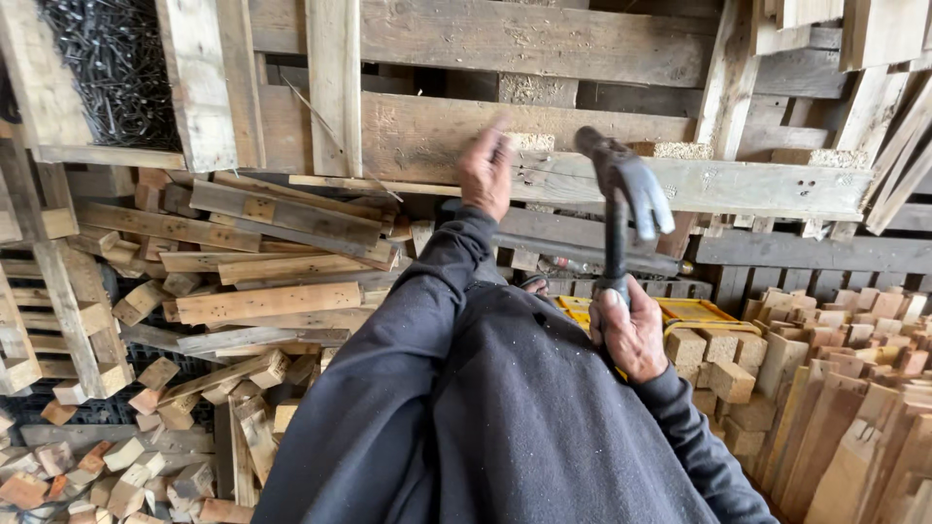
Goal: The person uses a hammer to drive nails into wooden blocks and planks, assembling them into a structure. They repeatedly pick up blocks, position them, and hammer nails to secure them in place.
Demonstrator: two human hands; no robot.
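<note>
Black nails [116, 68] fill the box at far left; offcuts [262, 301] lie below. Left hand [487, 173] pinches something small against the pallet board [699, 184], likely a nail, not yet driven. Right hand [631, 335] clenches the raised hammer [621, 189].

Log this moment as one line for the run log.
left hand: pressed on pallet board | right hand: gripping raised hammer | around: wood offcuts

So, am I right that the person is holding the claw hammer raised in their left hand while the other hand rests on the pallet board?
Not quite: the head view shows the claw hammer raised in the right hand. It is the left hand that rests on the pallet board.
</note>
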